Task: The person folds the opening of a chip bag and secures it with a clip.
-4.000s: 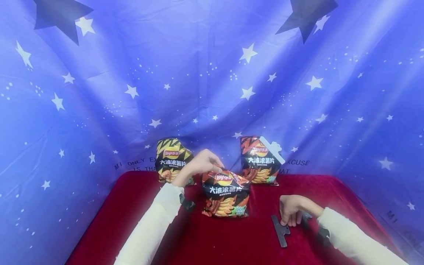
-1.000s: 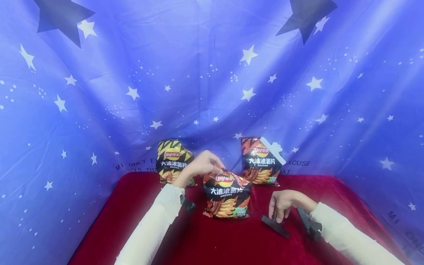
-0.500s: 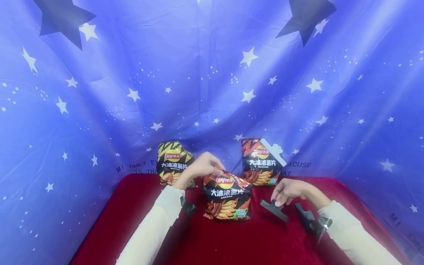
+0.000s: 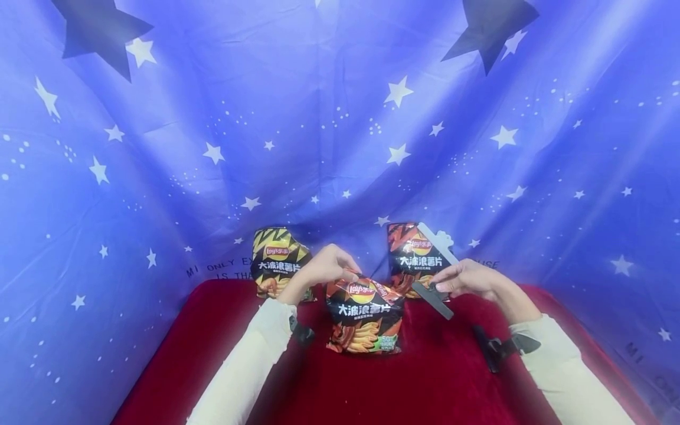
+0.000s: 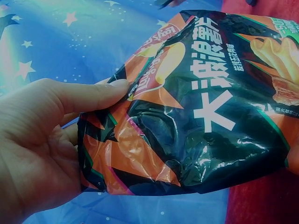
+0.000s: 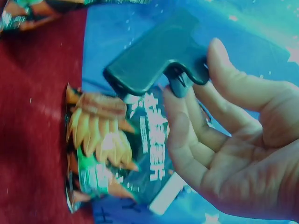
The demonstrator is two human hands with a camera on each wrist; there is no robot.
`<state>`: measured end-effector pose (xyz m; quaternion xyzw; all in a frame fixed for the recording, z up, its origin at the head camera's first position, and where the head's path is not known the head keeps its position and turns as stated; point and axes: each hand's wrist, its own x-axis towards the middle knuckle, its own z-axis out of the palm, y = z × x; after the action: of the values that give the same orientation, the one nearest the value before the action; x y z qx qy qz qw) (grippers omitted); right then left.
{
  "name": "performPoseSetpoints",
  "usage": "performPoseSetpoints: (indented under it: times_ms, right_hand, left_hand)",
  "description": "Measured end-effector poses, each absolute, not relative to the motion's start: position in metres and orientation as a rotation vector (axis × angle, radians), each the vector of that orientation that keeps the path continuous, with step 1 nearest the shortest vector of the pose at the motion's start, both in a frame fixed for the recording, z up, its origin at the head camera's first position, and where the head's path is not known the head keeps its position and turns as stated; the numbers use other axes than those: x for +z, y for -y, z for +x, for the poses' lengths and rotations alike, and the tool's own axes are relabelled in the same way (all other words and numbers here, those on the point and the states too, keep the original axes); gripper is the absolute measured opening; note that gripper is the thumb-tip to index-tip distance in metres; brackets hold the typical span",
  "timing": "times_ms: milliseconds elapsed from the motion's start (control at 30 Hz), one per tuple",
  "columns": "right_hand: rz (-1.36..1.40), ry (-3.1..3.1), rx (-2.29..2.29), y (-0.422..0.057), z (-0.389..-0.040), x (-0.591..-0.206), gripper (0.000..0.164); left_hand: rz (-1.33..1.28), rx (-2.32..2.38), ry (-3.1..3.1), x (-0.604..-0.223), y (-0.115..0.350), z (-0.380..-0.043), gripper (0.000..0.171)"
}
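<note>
In the head view my left hand (image 4: pixel 330 264) pinches the top edge of the front chip bag (image 4: pixel 363 321), an orange-and-black Lay's bag that stands on the red cloth. Its upper right corner is folded down over the front. Up close in the left wrist view, the thumb lies on the front of the crinkled bag (image 5: pixel 219 121) and the fingers are behind it. My right hand (image 4: pixel 473 277) holds a black bag clip (image 4: pixel 432 301) in the air, right of the front bag. Thumb and fingers pinch the handles of the clip (image 6: pixel 149 60) in the right wrist view.
Behind, a yellow-and-black chip bag (image 4: pixel 276 260) stands at left. Another orange-and-black chip bag (image 4: pixel 409 260) stands at right, with a white clip (image 4: pixel 438 241) across its folded corner. Red cloth (image 4: pixel 329 395) covers the table; a blue star-printed curtain (image 4: pixel 319 118) hangs behind.
My right hand has lifted the black clip from low on the right, up and forward to before the right rear bag. The left hand keeps its pinch on the front bag.
</note>
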<state>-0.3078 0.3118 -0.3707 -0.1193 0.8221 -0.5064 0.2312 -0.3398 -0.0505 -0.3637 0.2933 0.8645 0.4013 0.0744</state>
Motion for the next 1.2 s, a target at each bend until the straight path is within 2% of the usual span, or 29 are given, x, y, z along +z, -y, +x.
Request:
performPoseSetpoints:
  times_ms: [867,1200]
  right_hand:
    - [-0.184,-2.686,-1.575,-0.25,-0.291,-0.361,0.034]
    - [-0.159,-2.88,-1.449,-0.232,-0.293,-0.354,0.029]
  left_hand:
    - [0.882,1.208,-2.588,-0.364,0.051,-0.338,0.015]
    - [0.892,1.214,-2.582,-0.364,0.05,-0.339,0.015]
